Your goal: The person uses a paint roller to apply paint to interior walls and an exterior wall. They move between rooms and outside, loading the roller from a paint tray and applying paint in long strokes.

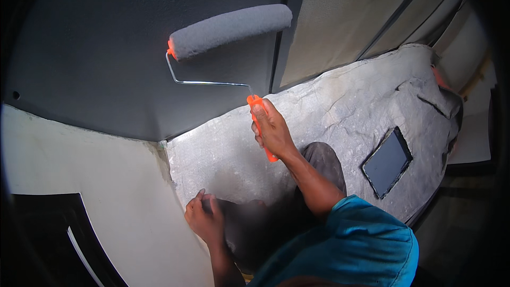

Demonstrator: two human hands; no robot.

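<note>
My right hand [272, 130] is wrapped round the orange handle of a paint roller [234, 27]. A bent metal rod joins the handle to the long, fuzzy grey sleeve, which lies over the dark grey painted wall [133, 48]; whether it touches the wall, I cannot tell. At lower left, my left hand [204, 218] is beside my knee, its fingers loosely curled and somewhat apart, with nothing visible in them. To the right, a shallow tray [409, 158] holding dark grey paint rests on a pale, wrinkled drop cloth [345, 101].
Right of a dark vertical strip [277, 58], the wall has a beige section [334, 26]. A pale wall [106, 186] with a dark framed panel [48, 223] stands at lower left. The cloth is bunched at the far right.
</note>
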